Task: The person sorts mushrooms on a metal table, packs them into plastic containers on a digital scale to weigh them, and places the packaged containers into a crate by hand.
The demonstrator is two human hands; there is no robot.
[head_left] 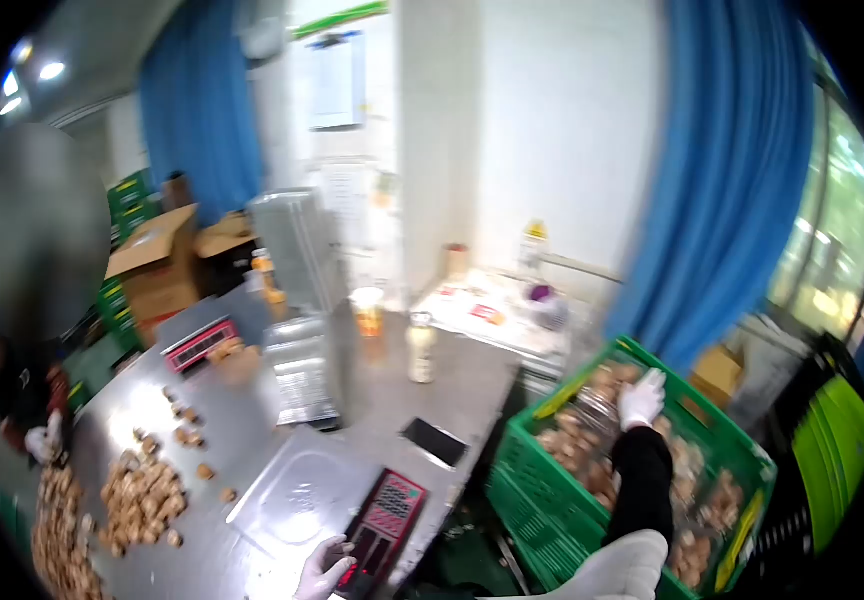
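Note:
My right hand [642, 399], in a white glove, reaches into a green crate [552, 507] on the right. Its fingers are closed at the edge of a clear plastic pack of mushrooms [600, 402]; the fingertips are partly hidden. More packs of brown mushrooms [692, 552] fill the crate around my forearm. Low in the middle, my left hand [324, 569], also gloved, is beside the red-and-black panel of a weighing scale [384, 525], its thumb and fingers apart and holding nothing. The scale's metal pan [304, 492] carries nothing.
Loose mushrooms [142, 500] lie heaped on the steel table [252, 440]. A phone [434, 443], a white bottle [420, 348] and stacked clear trays [300, 372] stand behind the scale. Another scale [200, 345] is farther left. A co-worker's gloved hand [44, 440] touches mushrooms at the left edge.

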